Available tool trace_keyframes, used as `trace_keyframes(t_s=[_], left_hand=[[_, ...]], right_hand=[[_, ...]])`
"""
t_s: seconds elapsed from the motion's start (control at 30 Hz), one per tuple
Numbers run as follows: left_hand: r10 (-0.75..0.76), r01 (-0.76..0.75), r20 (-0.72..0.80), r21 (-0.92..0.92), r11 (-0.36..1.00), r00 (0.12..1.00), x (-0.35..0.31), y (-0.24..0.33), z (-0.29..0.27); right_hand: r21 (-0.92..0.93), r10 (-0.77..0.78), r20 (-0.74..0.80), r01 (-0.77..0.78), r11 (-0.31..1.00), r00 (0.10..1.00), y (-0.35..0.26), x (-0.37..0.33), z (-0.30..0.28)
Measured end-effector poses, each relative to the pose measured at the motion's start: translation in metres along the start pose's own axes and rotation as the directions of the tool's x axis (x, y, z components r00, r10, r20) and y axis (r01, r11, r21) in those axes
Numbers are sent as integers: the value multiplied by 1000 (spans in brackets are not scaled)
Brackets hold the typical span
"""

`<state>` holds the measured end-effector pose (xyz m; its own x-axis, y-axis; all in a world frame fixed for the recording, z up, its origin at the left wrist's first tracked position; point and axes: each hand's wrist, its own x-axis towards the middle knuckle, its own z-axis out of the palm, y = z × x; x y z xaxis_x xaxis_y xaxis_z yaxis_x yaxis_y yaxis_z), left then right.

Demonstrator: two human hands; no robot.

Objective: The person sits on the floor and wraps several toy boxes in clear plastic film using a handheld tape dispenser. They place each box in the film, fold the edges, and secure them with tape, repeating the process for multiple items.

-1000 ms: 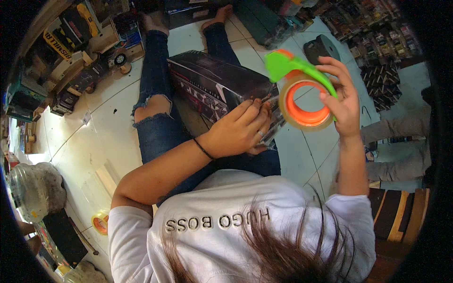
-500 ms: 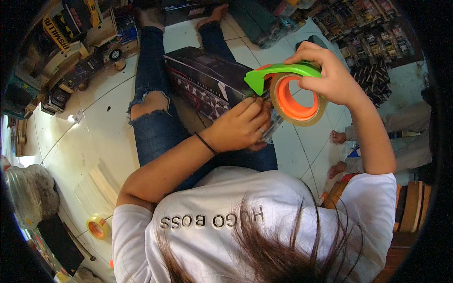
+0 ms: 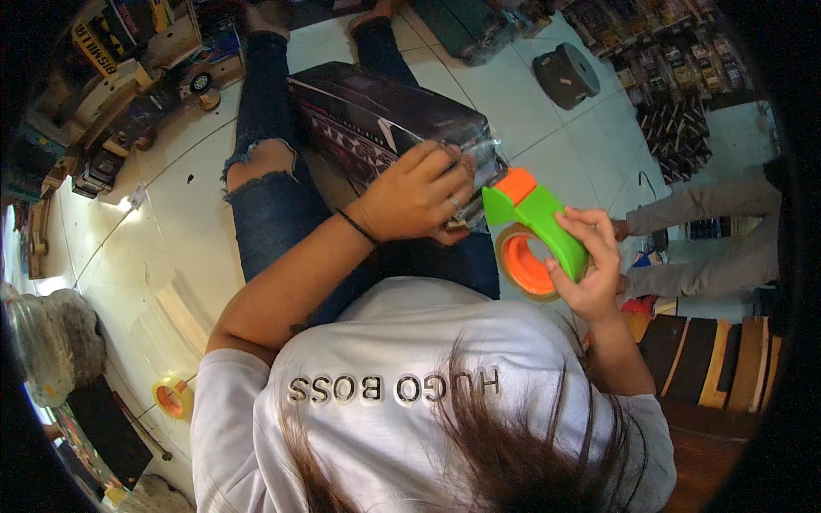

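White floor tiles (image 3: 145, 244) are bearing a yellow tape roll (image 3: 161, 397); a dark, oblong, plastic-wrapped box (image 3: 385, 104) is lying over the blue-denim right leg (image 3: 385, 56), the left hand (image 3: 416, 192) gripping its near end; a green-and-orange plastic tape dispenser (image 3: 547, 215) is filling the right hand (image 3: 590, 267); small packets (image 3: 676, 64) are hanging beyond.

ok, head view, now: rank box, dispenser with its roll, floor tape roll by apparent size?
1. Box
2. Dispenser, with its roll
3. Floor tape roll

Apparent size only; distances from the camera differ.
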<state>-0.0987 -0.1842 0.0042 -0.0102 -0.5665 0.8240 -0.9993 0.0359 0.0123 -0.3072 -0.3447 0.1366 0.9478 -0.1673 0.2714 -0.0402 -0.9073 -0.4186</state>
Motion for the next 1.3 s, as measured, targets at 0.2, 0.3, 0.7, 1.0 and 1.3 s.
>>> trace_keyframes(t_s=[0.2,0.3,0.7,1.0,1.3], left_hand=[[6,-6,25,-11,1000,1000,-2,2,-3],[-51,49,-52,-41,998,997,1,5,-7],[-37,-3,179,218,976,983,1,10,-16],[259,-295,619,-47,954,741,20,19,-55],[254,170,717,-463,870,649,2,-97,-61]], right_hand=[[-13,68,80,-67,998,994,0,-42,4],[-19,62,124,-60,998,990,-5,-29,7],[-85,122,642,-88,992,757,11,1,2],[639,797,95,-650,412,597,243,-60,132],[774,56,226,-215,595,972,174,6,167]])
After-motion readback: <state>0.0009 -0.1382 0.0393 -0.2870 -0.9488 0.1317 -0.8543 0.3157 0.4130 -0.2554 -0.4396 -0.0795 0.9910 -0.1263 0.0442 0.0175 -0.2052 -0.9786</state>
